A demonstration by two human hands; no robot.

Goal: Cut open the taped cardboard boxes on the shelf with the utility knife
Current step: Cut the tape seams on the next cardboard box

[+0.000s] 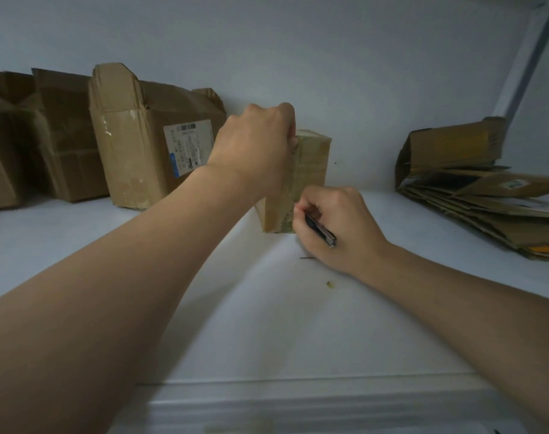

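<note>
1. The shelf is white, and its front edge lies nearest to the viewer, at 6 o'clock.
2. The right grip is nearer than the left one. Its fingers are curled tight around the utility knife, low on the shelf and just beside the bottom of the box.
3. The knife body lies slanted, its rear end toward 4 o'clock and its front toward 10 o'clock. The fingers hide the blade, so I cannot tell if it touches the tape.
4. The small taped box stands upright at the middle of the shelf, with its long axis from 12 to 6 o'clock. From the right grip it lies at about 11 o'clock. Shiny tape runs down its near face.
5. The left grip holds the top of this box from the 9 o'clock side, with the fingers curled over the upper edge.
6. In my judgement the cut must follow the tape along this upright axis, while the left grip keeps the box from tipping.
7. Farther back at 10 o'clock stands a labelled cardboard box, and at 3 o'clock lies a stack of flattened cardboard.
</note>
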